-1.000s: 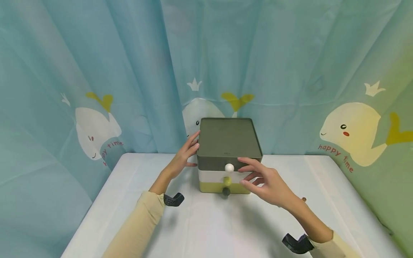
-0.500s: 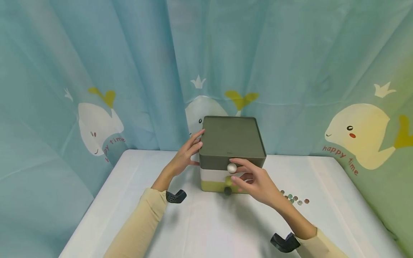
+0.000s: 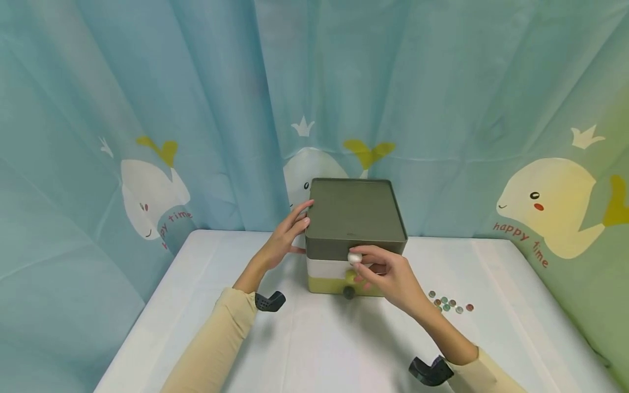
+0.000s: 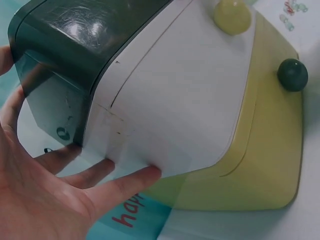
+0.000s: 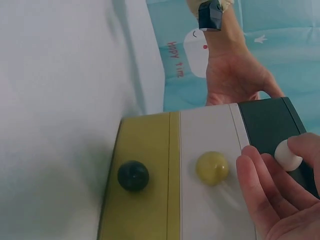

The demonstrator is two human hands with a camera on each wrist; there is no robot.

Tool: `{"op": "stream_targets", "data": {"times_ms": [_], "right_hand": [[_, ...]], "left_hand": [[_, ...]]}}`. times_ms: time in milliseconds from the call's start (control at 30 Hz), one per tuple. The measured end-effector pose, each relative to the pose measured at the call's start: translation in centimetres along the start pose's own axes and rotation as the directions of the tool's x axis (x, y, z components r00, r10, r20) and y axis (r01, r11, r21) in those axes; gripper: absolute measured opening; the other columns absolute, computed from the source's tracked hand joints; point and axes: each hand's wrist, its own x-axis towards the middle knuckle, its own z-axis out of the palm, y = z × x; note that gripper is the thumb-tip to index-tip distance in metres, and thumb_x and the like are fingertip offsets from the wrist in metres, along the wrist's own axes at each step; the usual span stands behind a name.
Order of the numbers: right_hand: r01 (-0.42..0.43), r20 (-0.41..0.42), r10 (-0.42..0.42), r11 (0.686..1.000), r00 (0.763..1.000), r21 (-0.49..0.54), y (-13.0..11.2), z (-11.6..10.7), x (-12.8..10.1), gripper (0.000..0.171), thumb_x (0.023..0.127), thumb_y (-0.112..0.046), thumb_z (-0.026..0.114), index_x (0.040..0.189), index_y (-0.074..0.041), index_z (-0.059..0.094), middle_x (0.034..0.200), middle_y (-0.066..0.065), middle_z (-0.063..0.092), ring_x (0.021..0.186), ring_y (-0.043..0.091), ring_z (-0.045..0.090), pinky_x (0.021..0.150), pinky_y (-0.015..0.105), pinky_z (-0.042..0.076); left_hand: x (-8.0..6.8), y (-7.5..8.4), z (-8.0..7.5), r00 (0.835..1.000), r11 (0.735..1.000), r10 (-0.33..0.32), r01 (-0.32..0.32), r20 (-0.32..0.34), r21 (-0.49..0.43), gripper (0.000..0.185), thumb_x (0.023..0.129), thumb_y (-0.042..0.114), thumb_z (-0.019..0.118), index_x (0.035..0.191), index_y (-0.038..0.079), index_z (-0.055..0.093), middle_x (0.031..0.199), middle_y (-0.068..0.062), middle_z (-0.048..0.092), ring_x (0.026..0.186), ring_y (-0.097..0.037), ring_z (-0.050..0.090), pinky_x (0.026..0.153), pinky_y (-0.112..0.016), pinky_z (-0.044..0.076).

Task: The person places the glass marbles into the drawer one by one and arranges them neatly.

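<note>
A small three-drawer box (image 3: 354,210) stands on the table, its top drawer dark green, the middle one white and the lowest yellow-green. My right hand (image 3: 395,278) pinches the round white knob (image 3: 354,258) of the top drawer between thumb and forefinger, the other fingers beside it. My left hand (image 3: 277,244) rests against the box's left side, fingers spread, fingertips on the dark and white sections in the left wrist view. Below the white knob sit a yellow knob (image 5: 212,168) on the middle drawer and a dark green knob (image 5: 133,175) on the lowest. All drawers look closed.
Several small round pieces (image 3: 446,303), green, reddish and pale, lie on the white tabletop (image 3: 314,349) to the right of the box. A blue-green curtain (image 3: 221,109) with printed whales hangs right behind the table and along its sides.
My right hand has moved left to the white knob, its thumb and forefinger coming together on it. The small round pieces came into view beside the forearm. My left hand stays at the box.
</note>
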Motion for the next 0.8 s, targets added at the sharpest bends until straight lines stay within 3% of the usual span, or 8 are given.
{"op": "stream_targets", "data": {"times_ms": [800], "right_hand": [[0.066, -0.023, -0.067, 0.997, 0.997, -0.033, 1.2, -0.3, 0.3, 0.029, 0.095, -0.005, 0.073, 0.122, -0.014, 0.073, 0.095, 0.012, 0.077, 0.076, 0.029, 0.076, 0.066, 0.042, 0.062]], "left_hand": [[0.1, 0.0, -0.1, 1.000, 1.000, 0.000, 0.001, 0.016, -0.020, 0.056, 0.108, 0.040, 0.047, 0.161, 0.040, 0.030, 0.167, -0.010, 0.022, 0.148, -0.041, 0.032, 0.093, -0.067, 0.051]]}}
